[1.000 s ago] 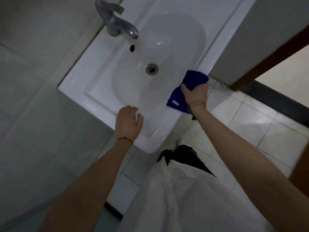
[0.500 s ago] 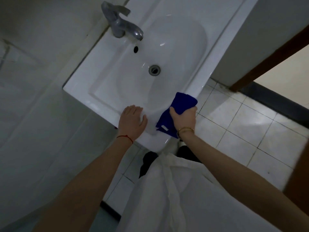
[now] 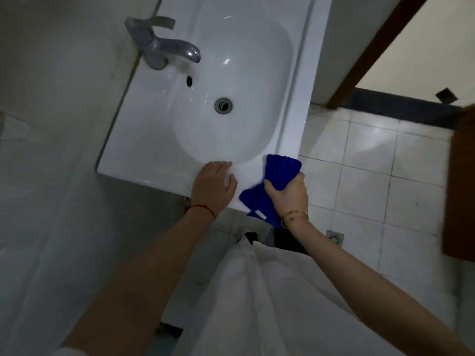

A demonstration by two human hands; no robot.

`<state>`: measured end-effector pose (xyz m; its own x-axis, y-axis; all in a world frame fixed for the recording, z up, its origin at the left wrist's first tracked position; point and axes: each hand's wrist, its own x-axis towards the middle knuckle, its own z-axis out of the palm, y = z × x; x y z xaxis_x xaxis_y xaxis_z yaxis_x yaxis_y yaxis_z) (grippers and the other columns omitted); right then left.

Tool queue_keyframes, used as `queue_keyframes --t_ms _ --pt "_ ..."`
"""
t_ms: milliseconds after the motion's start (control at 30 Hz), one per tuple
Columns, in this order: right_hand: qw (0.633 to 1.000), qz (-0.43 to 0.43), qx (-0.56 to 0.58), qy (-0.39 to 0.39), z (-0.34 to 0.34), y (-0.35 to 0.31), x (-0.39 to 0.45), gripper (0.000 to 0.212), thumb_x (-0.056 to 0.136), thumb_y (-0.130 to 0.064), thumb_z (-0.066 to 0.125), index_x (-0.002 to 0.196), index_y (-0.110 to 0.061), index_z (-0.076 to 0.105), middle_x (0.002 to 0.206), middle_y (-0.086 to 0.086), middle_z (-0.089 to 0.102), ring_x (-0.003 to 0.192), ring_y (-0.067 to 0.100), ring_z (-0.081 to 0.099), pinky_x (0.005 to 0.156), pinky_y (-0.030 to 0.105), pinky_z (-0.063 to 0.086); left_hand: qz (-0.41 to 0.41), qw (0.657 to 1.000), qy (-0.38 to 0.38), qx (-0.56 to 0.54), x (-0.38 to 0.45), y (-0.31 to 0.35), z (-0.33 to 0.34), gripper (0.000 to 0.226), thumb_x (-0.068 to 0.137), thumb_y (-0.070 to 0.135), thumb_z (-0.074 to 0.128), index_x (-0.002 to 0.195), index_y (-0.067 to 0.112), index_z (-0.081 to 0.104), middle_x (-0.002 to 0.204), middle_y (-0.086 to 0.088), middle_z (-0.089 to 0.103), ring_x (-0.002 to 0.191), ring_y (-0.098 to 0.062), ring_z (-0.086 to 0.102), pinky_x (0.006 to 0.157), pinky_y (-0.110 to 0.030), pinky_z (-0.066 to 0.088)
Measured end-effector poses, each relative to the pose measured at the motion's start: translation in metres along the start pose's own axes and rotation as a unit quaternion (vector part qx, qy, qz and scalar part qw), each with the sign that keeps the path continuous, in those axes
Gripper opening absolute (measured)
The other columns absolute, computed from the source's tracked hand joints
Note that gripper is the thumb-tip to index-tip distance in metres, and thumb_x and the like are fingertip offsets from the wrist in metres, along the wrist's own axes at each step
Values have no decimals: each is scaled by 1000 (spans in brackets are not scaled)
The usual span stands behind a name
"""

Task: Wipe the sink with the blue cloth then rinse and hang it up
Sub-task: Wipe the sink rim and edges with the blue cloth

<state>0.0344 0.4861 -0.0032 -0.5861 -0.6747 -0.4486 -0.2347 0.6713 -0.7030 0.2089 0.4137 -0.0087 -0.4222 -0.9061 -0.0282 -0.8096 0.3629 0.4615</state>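
Observation:
A white ceramic sink fills the upper middle of the head view, with a grey metal tap at its far side and a round drain in the bowl. My right hand grips a bunched blue cloth and presses it on the sink's near right corner; part of the cloth hangs over the front edge. My left hand lies flat, fingers spread, on the near rim just left of the cloth, holding nothing.
A tiled wall runs along the left. White floor tiles lie to the right, with a small floor drain. A brown door frame and a dark threshold stand at upper right; a brown door edge is at far right.
My right hand has slid the blue cloth along the sink's front rim, first toward my left hand, then back out to the near right corner. My left hand stayed on the rim.

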Motion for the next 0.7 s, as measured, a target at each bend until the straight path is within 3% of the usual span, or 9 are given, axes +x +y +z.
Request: queue_keyframes --t_ms 100,233,500,600,700 --pt "1000 -2 -13 9 -3 -15 24 65 78 -45 72 119 -5 42 99 0 51 84 16 52 66 27 46 3 1000 3 0 0 -1 1 37 93 18 56 124 1 64 120 -15 68 109 -29 63 106 -38 43" --pt "999 5 -25 44 -9 -47 62 63 79 -45 69 120 -5 43 101 3 53 82 17 52 63 28 42 -2 1000 3 -8 1 -1 0 40 92 23 51 122 1 65 116 -13 69 106 -28 63 104 -39 46" --pt "997 21 -43 68 13 -8 -1 66 78 -47 70 123 -7 41 112 8 58 85 19 56 62 27 43 -12 1000 -1 -26 0 -2 -1 42 91 25 49 123 2 64 118 -14 68 109 -28 62 103 -41 47" --pt "995 19 -73 65 10 -14 10 67 78 -48 69 122 -7 40 110 8 57 82 17 53 62 29 43 -13 1000 -5 -26 0 0 -2 41 91 24 50 122 1 65 116 -14 68 107 -28 62 101 -42 49" --pt "994 17 -81 64 1 -38 46 69 79 -48 67 125 -6 39 114 9 56 92 26 60 71 36 51 -5 1000 -11 -24 0 -1 -3 41 91 23 51 122 1 64 117 -14 68 109 -29 61 102 -43 48"
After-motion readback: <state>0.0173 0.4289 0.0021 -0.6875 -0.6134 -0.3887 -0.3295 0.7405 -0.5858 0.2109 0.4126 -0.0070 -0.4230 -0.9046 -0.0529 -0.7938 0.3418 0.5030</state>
